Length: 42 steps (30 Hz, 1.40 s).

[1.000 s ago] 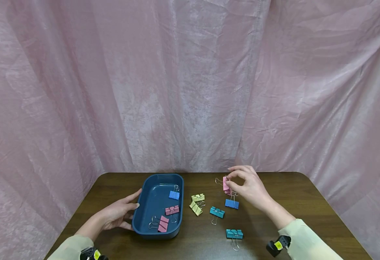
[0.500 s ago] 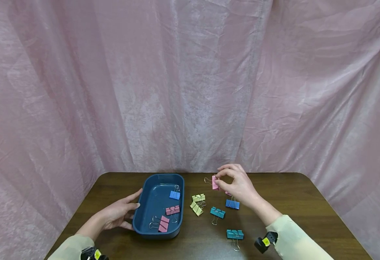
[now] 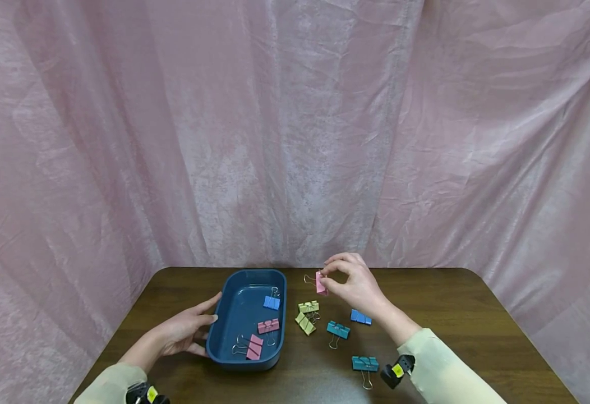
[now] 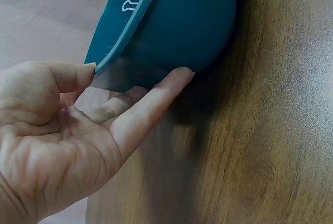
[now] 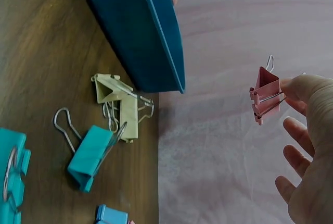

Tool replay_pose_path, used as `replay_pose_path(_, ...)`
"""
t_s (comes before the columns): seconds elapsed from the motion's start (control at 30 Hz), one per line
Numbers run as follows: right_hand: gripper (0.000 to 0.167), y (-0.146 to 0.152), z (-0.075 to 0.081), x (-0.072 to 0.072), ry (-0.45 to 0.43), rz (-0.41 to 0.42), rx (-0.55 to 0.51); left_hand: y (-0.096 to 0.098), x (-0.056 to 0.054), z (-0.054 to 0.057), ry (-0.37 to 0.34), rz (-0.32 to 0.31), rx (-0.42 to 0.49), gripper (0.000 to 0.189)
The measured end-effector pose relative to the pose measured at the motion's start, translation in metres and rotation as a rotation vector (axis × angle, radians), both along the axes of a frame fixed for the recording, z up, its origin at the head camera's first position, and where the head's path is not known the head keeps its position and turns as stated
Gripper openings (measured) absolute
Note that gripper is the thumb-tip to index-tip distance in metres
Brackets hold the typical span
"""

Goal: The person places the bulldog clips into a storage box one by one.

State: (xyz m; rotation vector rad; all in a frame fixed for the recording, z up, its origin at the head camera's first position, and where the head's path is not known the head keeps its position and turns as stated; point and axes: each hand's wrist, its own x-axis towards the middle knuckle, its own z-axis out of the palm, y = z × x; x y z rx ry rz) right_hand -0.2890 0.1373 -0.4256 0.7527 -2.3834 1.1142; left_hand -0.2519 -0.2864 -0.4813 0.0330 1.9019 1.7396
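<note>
My right hand [image 3: 353,283] pinches a pink binder clip [image 3: 321,283] between thumb and fingertips, held above the table. In the right wrist view this binder clip [image 5: 266,94] has its wire handles out, and the other fingers hang free. My left hand [image 3: 186,331] touches the left side of a dark blue tray [image 3: 244,366]. The left wrist view has the thumb at the tray's rim [image 4: 125,36] and fairly straight fingers against its outer wall. Inside the tray lie a blue binder clip [image 3: 272,303] and two pink binder clips [image 3: 268,326].
Between tray and right arm lie two yellow binder clips [image 3: 305,324], touching. Right of them are a teal binder clip [image 3: 338,329] and a blue binder clip [image 3: 360,317] beside the forearm. Another teal binder clip [image 3: 364,363] sits nearer me. A pink curtain [image 3: 295,140] hangs behind the table.
My right hand has carried the pink binder clip left from beside the blue clip, toward the tray. The forearm now covers another pink clip seen there before. My left hand and the tray stay put.
</note>
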Motion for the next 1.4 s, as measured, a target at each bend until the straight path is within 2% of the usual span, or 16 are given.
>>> replay_pose_path(0.8, 0.007, -0.039, 0.002, -0.004, -0.057, 0.046, -0.015, 0.0, -0.001, -0.001, -0.012, 0.015, 0.0, 0.069)
replay_pose_path(1.07, 0.006, -0.051, -0.001, -0.01, -0.056, 0.057, -0.012, 0.0, -0.001, 0.0, -0.015, 0.01, 0.012, 0.069)
replay_pose_path(1.4, 0.006, -0.063, -0.004, -0.011, -0.096, 0.068, -0.003, -0.001, -0.001, 0.0, -0.012, -0.001, 0.026, 0.07)
